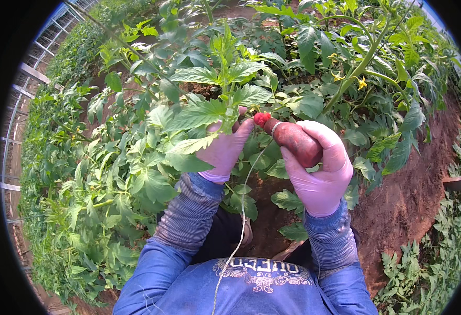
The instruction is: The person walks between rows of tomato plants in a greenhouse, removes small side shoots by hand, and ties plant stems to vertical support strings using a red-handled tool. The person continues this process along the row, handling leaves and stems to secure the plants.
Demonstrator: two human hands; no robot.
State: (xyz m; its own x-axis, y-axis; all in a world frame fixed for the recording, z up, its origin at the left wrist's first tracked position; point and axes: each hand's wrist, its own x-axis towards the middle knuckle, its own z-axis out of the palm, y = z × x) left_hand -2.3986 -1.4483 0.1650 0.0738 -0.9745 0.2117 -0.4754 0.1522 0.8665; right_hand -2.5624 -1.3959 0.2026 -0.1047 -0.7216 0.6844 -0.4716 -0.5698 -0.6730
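Note:
My right hand (321, 169), in a thin pinkish glove, grips a dark red rubber squeeze bulb (298, 142) with a cord tied round its neck. A bright red sponge-like tip (262, 119) at the bulb's front end points left. Just left of this tip, my left hand (226, 147), gloved alike, is among the leaves of a tomato plant (224, 78); leaves hide part of its fingers, and what they hold, if anything, cannot be seen. A pale string (243, 204) runs from near the bulb's neck down over my blue shirt.
Dense tomato plants (147, 173) surround me on the left and ahead. At the upper right, a thick stem (348, 82) bears yellow flowers (362, 82). A support string (132, 49) slants across the upper left. Brown soil (407, 201) lies to the right, and a metal frame (33, 73) stands far left.

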